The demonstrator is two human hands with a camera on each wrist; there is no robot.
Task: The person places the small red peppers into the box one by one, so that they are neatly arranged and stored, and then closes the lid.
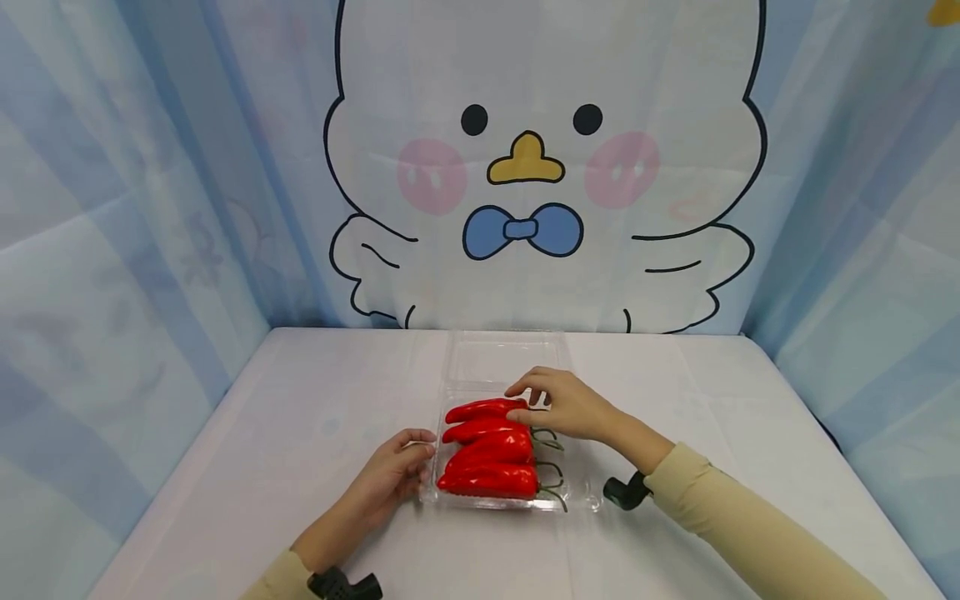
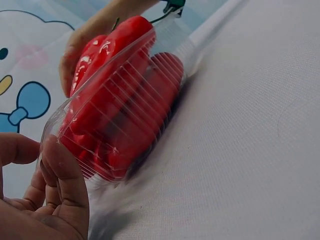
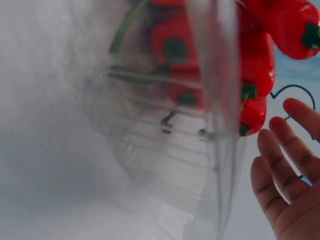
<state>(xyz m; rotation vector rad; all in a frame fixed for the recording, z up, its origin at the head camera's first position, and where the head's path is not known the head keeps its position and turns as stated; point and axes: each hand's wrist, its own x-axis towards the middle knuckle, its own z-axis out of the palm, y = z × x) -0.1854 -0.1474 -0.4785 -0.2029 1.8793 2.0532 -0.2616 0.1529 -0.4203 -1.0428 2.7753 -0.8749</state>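
Note:
A clear plastic clamshell box [image 1: 581,490] sits on the table, its lid [image 1: 506,357] folded back toward the far side. Several shiny red peppers [image 1: 491,450] with green stems are piled inside, stems pointing right. My left hand [image 1: 393,473] pinches the box's left rim between thumb and fingers; the left wrist view shows this hand [image 2: 57,192] at the ribbed wall. Over the farthest peppers is my right hand [image 1: 566,404], thumb and fingers apart. In the right wrist view its fingers [image 3: 272,197] are spread beside the pepper stems, holding nothing.
A pale cloth covers the table [image 1: 705,417]. Behind it hangs a curtain [image 1: 525,283] with a cartoon bird, and blue-white curtains [image 1: 112,250] flank the sides. Dark wrist devices [image 1: 628,492] are on both forearms, the right one close to the box's right edge.

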